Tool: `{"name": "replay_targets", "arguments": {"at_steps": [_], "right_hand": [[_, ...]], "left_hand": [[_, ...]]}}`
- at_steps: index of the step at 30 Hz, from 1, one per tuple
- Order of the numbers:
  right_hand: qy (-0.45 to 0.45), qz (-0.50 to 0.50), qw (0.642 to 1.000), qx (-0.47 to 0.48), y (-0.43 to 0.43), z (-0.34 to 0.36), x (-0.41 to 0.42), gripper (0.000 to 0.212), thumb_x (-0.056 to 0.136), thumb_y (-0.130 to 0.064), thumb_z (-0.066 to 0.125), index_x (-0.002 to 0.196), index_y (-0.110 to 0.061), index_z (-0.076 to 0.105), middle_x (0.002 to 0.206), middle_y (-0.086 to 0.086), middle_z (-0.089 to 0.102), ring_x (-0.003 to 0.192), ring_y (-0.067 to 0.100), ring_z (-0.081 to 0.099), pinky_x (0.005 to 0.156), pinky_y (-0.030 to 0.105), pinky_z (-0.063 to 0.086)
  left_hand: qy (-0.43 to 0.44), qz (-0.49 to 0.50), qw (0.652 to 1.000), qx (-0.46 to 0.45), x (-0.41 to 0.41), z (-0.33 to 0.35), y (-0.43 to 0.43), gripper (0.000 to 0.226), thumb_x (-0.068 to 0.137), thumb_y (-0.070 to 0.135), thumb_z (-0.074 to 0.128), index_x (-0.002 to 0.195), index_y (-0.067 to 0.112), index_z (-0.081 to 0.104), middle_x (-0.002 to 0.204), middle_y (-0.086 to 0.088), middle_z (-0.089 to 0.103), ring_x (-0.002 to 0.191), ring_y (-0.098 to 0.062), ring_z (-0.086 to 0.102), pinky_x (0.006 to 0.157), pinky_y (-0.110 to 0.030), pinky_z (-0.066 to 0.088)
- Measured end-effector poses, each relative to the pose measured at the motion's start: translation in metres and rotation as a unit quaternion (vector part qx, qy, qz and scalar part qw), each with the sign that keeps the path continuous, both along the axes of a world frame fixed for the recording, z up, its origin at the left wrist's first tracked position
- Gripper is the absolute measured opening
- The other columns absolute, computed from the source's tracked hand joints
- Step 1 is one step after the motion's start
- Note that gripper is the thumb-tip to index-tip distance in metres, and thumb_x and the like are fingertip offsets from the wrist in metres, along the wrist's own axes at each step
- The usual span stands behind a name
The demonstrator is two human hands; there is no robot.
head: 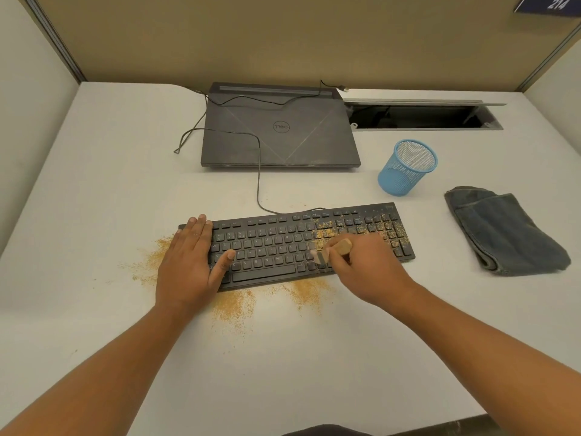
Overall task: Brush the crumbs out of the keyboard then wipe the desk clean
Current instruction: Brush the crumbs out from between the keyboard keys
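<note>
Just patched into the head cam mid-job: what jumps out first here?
Orange-brown crumbs litter the desk in front and left of the black keyboard, with more over its right-hand keys. The right hand grips a small brush there, while the left hand lies flat on the keyboard's left end.

The keyboard (295, 243) is matt black plastic, its right-hand keys dusted with the crumbs (234, 305), a dry, sandy tan grit. The brush (342, 246) has a pale bare-wood handle. The desk (283, 388) is smooth, off-white, with little sheen. The laptop (279, 133) lid is dark matt grey, dusty and scuffed. The pen cup (405, 168) is blue wire mesh. The cloth (506, 234) is soft grey-blue towelling.
</note>
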State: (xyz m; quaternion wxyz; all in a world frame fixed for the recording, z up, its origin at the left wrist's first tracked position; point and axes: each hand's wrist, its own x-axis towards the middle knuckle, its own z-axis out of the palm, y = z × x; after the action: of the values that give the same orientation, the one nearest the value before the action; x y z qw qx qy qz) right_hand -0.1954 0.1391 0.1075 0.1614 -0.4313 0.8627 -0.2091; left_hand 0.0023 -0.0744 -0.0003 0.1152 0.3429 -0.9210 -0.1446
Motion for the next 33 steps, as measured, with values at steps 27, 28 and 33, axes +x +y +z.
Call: {"name": "replay_targets", "arguments": {"at_steps": [27, 28, 33], "right_hand": [[0.026, 0.139, 0.984, 0.110, -0.016, 0.016, 0.000, 0.033, 0.101, -0.030, 0.044, 0.090, -0.015, 0.071, 0.081, -0.002, 0.068, 0.073, 0.015, 0.061, 0.067, 0.028, 0.049], [0.041, 0.118, 0.986, 0.109, -0.016, 0.015, -0.005, 0.038, 0.102, -0.029, 0.040, 0.082, -0.014, 0.068, 0.075, 0.000, 0.067, 0.069, 0.016, 0.061, 0.067, 0.029, 0.049], [-0.008, -0.059, 0.998, -0.034, -0.021, 0.013, -0.025, 0.030, 0.100, -0.022, 0.048, 0.082, -0.017, 0.073, 0.071, -0.009, 0.066, 0.066, 0.006, 0.059, 0.055, 0.014, 0.040]], "left_hand": [[0.000, 0.001, 1.000, 0.001, 0.000, 0.000, 0.000, 0.085, 0.094, 0.071, 0.012, 0.153, 0.012, 0.029, 0.161, -0.003, 0.024, 0.150, -0.017, 0.014, 0.123, -0.039, 0.013], [-0.001, 0.003, 1.000, 0.001, 0.000, 0.000, 0.000, 0.085, 0.094, 0.071, 0.011, 0.153, 0.012, 0.029, 0.161, -0.003, 0.024, 0.150, -0.017, 0.014, 0.123, -0.039, 0.013], [0.001, 0.002, 1.000, 0.003, 0.001, -0.001, -0.001, 0.085, 0.094, 0.071, 0.012, 0.153, 0.012, 0.029, 0.161, -0.003, 0.024, 0.150, -0.017, 0.015, 0.123, -0.040, 0.013]]}}
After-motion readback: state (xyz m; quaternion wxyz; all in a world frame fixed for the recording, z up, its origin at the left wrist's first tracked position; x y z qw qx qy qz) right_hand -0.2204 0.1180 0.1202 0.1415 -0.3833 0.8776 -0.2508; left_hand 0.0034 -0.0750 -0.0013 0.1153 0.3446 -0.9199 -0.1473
